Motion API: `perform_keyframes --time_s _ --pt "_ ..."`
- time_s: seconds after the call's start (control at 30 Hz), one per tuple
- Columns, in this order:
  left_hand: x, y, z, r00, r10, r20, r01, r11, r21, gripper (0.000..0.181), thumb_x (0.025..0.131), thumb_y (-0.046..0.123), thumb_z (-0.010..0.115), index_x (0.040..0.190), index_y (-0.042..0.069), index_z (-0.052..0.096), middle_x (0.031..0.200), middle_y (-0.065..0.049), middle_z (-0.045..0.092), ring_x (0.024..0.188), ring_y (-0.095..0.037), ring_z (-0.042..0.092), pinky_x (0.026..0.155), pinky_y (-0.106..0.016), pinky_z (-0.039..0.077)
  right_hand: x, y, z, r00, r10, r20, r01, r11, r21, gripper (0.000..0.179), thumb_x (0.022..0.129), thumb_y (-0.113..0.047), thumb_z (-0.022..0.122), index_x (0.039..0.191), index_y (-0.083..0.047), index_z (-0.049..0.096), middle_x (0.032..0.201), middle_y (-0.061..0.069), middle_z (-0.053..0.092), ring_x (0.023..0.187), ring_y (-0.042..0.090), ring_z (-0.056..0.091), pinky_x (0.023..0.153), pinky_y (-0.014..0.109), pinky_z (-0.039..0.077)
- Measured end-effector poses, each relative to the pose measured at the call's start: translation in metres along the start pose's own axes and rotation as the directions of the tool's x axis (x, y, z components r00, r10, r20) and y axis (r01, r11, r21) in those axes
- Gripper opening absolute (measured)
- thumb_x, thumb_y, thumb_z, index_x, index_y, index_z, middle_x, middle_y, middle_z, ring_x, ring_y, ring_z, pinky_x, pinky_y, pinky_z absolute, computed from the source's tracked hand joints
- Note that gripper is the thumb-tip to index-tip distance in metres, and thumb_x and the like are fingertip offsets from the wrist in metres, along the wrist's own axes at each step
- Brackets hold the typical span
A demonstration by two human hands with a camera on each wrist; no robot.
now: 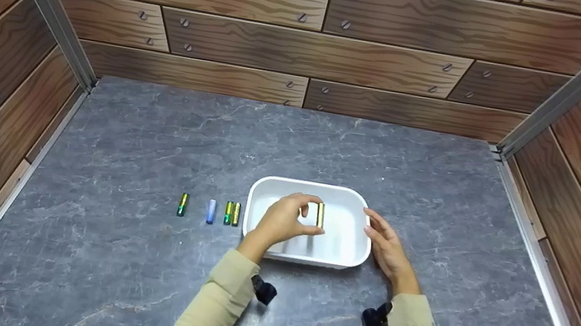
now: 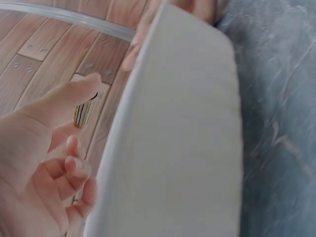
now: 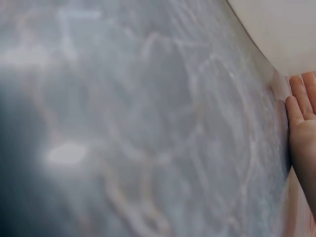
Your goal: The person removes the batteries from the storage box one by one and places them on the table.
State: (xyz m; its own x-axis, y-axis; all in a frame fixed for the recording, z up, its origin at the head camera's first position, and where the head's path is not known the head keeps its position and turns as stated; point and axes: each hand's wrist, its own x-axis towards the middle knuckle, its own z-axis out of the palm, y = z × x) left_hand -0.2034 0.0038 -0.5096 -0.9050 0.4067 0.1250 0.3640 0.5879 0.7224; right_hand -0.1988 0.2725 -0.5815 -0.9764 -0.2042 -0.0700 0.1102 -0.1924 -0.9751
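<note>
My left hand (image 1: pixel 282 219) pinches a gold battery (image 1: pixel 320 216) by its two ends, between thumb and index finger, over a white plastic tub (image 1: pixel 363 253). In the left wrist view the battery (image 2: pixel 84 113) shows beneath the thumb, with striped markings, beside the tub's outer wall (image 2: pixel 182 123). At the tub's right side, my right hand (image 1: pixel 389 251) has its fingertips right at the rim. Its fingers (image 3: pixel 297 91) look fairly straight in the right wrist view, close to the tub's wall (image 3: pixel 276 29).
Left of the tub several batteries lie in a loose row on the grey marbled table (image 1: pixel 113 252): a green-and-gold one (image 1: pixel 183 205), a blue one (image 1: pixel 211 211) and a side-by-side pair (image 1: pixel 232 213) close to the tub. Wood-patterned walls (image 1: pixel 306 51) enclose the back and sides.
</note>
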Motion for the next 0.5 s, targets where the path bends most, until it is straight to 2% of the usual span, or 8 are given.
perform_keyframes --time_s 0.13,0.27,0.5 --pt "-0.006 -0.006 -0.015 0.999 0.043 0.011 -0.042 0.998 -0.051 0.054 0.075 0.032 0.082 0.122 0.013 0.064 0.078 -0.001 0.051 0.068 -0.007 0.039 0.063 -0.019 0.033 0.0 0.001 0.0 1.0 -0.007 0.009 0.007 1.0 0.01 0.039 0.097 -0.005 0.05 0.113 -0.038 0.062 0.12 -0.021 0.06 0.112 -0.004 0.056 0.096 0.014 0.043" --pt "-0.014 -0.012 -0.027 0.997 0.076 -0.013 -0.077 0.992 -0.1 0.053 0.076 0.03 0.081 0.123 0.013 0.063 0.078 -0.001 0.051 0.065 -0.007 0.038 0.062 -0.018 0.033 0.0 0.002 -0.001 1.0 -0.016 0.02 0.016 1.0 0.013 0.039 0.097 -0.005 0.05 0.114 -0.038 0.062 0.12 -0.022 0.06 0.113 -0.004 0.056 0.097 0.014 0.043" --pt "-0.028 -0.023 -0.046 0.996 0.069 -0.061 -0.078 0.983 -0.166 0.054 0.077 0.027 0.08 0.126 0.013 0.062 0.079 -0.005 0.052 0.064 -0.007 0.036 0.062 -0.017 0.032 0.0 0.002 0.0 1.0 -0.015 0.006 0.015 1.0 0.014 0.038 0.097 -0.006 0.051 0.113 -0.038 0.062 0.12 -0.022 0.061 0.112 -0.004 0.056 0.096 0.014 0.043"
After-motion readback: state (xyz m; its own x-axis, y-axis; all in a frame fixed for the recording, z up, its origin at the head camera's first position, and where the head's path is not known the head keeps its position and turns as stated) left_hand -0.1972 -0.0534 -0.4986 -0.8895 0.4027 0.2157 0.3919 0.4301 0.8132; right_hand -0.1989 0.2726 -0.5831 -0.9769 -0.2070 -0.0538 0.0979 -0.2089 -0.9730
